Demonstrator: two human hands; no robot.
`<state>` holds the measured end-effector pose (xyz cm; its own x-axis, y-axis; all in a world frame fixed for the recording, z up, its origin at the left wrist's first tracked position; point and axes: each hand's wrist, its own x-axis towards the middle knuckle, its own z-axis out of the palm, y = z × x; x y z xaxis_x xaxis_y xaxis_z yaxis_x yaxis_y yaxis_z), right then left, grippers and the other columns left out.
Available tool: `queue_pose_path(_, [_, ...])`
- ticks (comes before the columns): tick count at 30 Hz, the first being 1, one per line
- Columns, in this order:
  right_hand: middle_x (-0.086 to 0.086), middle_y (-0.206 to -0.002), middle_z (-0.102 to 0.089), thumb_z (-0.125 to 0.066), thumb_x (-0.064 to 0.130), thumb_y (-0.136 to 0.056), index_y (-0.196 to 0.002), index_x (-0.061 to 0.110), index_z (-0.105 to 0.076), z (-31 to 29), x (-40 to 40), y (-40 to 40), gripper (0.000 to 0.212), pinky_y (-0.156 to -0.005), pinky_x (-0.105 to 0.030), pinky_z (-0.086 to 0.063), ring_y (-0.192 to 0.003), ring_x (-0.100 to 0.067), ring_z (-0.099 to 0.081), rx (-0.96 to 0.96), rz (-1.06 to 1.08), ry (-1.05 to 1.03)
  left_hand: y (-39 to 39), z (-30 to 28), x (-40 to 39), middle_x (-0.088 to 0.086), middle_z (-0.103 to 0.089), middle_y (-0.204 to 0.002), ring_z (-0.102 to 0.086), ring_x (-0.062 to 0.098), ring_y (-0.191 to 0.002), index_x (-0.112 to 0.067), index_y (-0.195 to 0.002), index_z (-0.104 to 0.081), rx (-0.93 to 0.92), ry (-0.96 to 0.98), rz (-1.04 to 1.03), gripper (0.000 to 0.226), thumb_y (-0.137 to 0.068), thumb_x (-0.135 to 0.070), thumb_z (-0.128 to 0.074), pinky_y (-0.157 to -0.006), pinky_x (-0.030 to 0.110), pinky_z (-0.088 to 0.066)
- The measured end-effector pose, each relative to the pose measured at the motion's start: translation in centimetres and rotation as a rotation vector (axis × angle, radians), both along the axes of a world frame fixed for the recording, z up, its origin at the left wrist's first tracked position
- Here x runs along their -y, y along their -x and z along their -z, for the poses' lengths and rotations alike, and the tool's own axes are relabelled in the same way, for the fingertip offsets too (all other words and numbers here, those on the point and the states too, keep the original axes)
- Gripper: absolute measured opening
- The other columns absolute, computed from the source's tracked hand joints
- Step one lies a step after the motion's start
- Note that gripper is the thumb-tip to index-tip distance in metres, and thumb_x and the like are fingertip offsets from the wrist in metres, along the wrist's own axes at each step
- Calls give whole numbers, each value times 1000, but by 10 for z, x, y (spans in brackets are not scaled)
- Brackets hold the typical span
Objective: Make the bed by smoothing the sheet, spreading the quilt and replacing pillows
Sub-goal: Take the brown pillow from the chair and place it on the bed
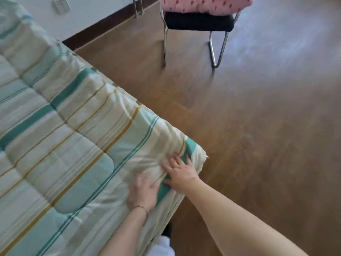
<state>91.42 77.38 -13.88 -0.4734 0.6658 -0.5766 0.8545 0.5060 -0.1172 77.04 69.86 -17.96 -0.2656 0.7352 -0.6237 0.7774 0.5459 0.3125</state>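
Note:
A striped quilt (70,137) in cream, teal and mustard covers the bed across the left half of the view. Its near corner (195,152) lies at the bed's edge, slightly wrinkled. My left hand (143,193), with a thin bracelet at the wrist, rests flat on the quilt with fingers spread. My right hand (180,172) lies flat just beside it, nearer the corner, fingers apart on the fabric. Neither hand grips anything. A pink pillow (204,4) with dark red spots sits on a chair at the top.
A black-seated chair (198,21) with chrome legs stands on the wooden floor (267,126) beyond the bed. A white wall with a dark skirting board (103,21) runs along the top left. My white trouser leg (162,246) shows beside the bed edge.

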Motion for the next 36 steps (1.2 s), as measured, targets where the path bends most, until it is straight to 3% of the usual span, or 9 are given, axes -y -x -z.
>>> queue_pose_path(2, [-4,-164,10,-41,48,-100,-157,28,0,-4,4,-24,73,-119,-55,7,-151,-23,12,130,3,46,-34,8,1,-6,0,-162,0,28,-148,-44,-150,-15,108,132,203,56,-97,-58,-26,-117,54,-11])
queue_pose_path(4, [-4,-164,8,-44,41,-99,-157,25,1,-15,9,-35,75,-118,-58,7,-151,-24,10,204,22,112,-53,-6,11,-11,1,-161,6,26,-149,-36,-153,-7,131,173,259,59,-100,-52,-25,-119,52,-9])
queue_pose_path(7, [-5,-162,-15,-54,35,-95,-155,24,-17,-44,4,-35,71,-116,-61,-10,-151,-25,-8,159,158,227,-44,-47,-2,0,-11,-161,-13,18,-148,-22,-154,-14,203,115,134,61,-101,-38,-39,-118,31,-16])
queue_pose_path(9, [-6,-150,-36,-55,32,-93,-146,22,-35,-75,-8,-29,57,-112,-50,-28,-142,-26,-30,42,218,262,-29,-77,-21,5,-27,-157,-28,16,-143,-18,-151,-26,233,66,-5,62,-97,-33,-52,-114,23,-21])
queue_pose_path(11, [-3,-144,-41,-52,31,-93,-142,25,-41,-108,-30,-26,50,-107,-44,-35,-136,-25,-37,-96,270,263,-10,-111,-49,11,-34,-153,-35,19,-140,-11,-147,-33,239,5,-103,65,-91,-24,-63,-111,23,-24])
queue_pose_path(18, [2,-140,-46,-49,39,-97,-139,27,-47,-194,-124,-36,43,-102,-39,-40,-130,-21,-42,-255,355,109,28,-203,-133,9,-46,-146,-46,26,-131,-12,-143,-42,138,-86,-431,53,-95,-32,-56,-107,35,-36])
queue_pose_path(25, [4,-132,-52,-51,40,-95,-135,27,-49,-257,-242,-113,42,-100,-34,-43,-125,-19,-47,-384,468,-25,-64,-294,-262,3,-51,-135,-49,20,-125,-20,-136,-51,245,-307,-361,45,-92,-29,-58,-105,35,-40])
queue_pose_path(31, [3,-128,-54,-53,40,-94,-133,27,-51,-319,-361,-229,42,-96,-30,-40,-123,-18,-48,-420,548,-89,-154,-372,-385,5,-58,-124,-57,16,-113,-15,-130,-56,344,-465,-406,41,-90,-21,-64,-99,30,-44])
queue_pose_path(36, [9,-109,-53,-53,40,-88,-114,29,-59,-355,-451,-300,29,-88,-30,-48,-108,-16,-55,-448,616,-69,-204,-413,-465,-3,-63,-91,-59,16,-87,-11,-120,-63,431,-567,-513,29,-91,-16,-62,-82,30,-46])
